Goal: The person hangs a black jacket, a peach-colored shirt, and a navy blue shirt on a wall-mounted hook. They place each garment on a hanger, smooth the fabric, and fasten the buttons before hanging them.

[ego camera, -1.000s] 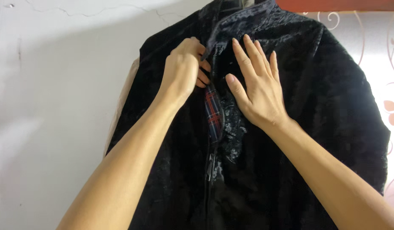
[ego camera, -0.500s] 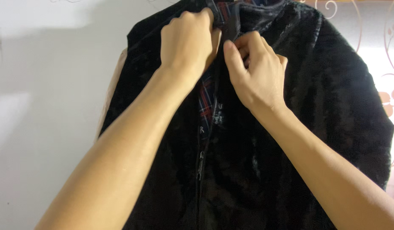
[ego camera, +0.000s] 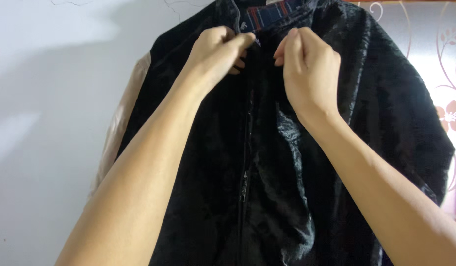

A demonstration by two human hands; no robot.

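A black jacket (ego camera: pixel 297 162) is hanging upright against a white wall (ego camera: pixel 55 98), filling most of the view; both hands are working at its top, just under the collar (ego camera: pixel 272 12), where a strip of plaid lining (ego camera: pixel 267 15) is showing. The left hand (ego camera: pixel 215 51) is pinching the left edge of the front opening, fingers curled tight on the fabric; the right hand (ego camera: pixel 309 66) is gripping the opposite edge just beside it, fingers folded in and knuckles facing the camera; the two hands are sitting close together with only a narrow gap between them. The zipper (ego camera: pixel 245 148) is running straight down the middle of the jacket, and a small metal pull (ego camera: pixel 244 184) is hanging partway down, well below the hands. A tan sleeve (ego camera: pixel 117 123) is peeking out at the left side of the jacket; a frosted pane with a floral pattern (ego camera: pixel 447 74) is glowing at the right.
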